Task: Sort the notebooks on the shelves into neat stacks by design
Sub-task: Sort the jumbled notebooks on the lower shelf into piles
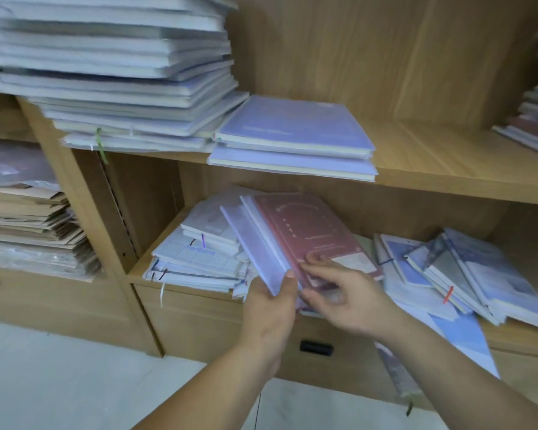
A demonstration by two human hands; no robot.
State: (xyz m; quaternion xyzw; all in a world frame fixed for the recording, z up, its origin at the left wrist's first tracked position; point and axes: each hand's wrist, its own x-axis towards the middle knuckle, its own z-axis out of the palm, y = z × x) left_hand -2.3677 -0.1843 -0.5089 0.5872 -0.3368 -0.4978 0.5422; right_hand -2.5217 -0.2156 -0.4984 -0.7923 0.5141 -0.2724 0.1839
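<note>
Before wooden shelves (432, 156), pale floor (59, 383) below: left hand (271, 315) clamped round lavender notebook (255, 243), right hand (348, 299) fingers (320, 302) pinching pink notebook (311, 225).

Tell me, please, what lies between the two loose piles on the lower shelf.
In the head view, a lilac notebook, held by the left hand, and a pink notebook, pinched by the right hand, lie between them.

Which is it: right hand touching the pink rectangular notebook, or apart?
Touching. The head view shows the right hand pinching the pink rectangular notebook at its near edge, thumb on the cover, fingers beneath.
</note>
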